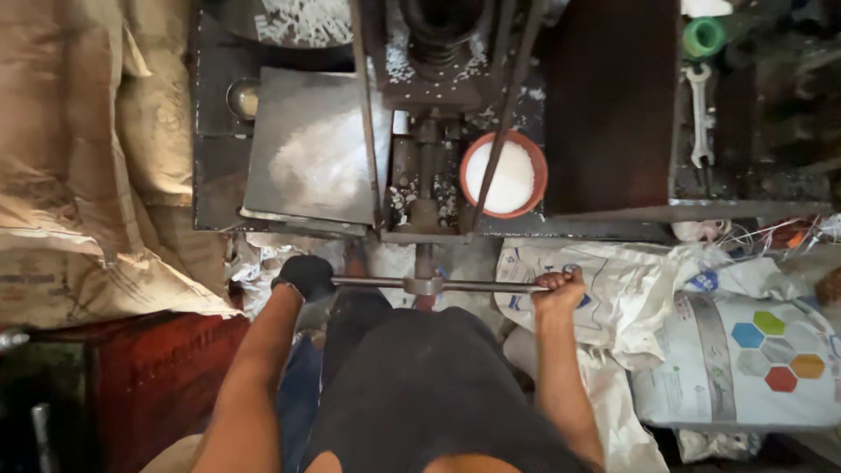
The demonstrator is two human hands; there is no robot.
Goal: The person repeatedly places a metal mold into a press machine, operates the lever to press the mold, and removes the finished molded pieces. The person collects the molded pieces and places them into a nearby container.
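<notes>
- Gripping the crossbar (pixel 429 285) is where you're at: your left hand (pixel 305 275), in a dark glove, is clenched around its left end, and your bare right hand (pixel 557 290) is wrapped tight around the right end.
- That bar sits level in front of your waist, joined at its middle to the vertical shaft (pixel 426 206) of the press (pixel 438 52).
- Looks to me like you're mid-turn on the screw. Next bit probably calls for an even push-pull from both hands so the bar stays level and doesn't slip out of your grip.
- Just right of the shaft, an orange bowl (pixel 504 174) full of white granules sits on the dark metal surface (pixel 613 131), with one slanted rod crossing over it.
- On the left, a grey metal tray (pixel 315 144) carries a dusting of white powder.
- A wrench (pixel 699 114) and a green roll (pixel 703 37) lie far right.
- Room's cramped: brown sacks (pixel 79 158) piled left, white printed bags (pixel 701 333) on the floor right, a red box (pixel 158 377) by your left elbow.
</notes>
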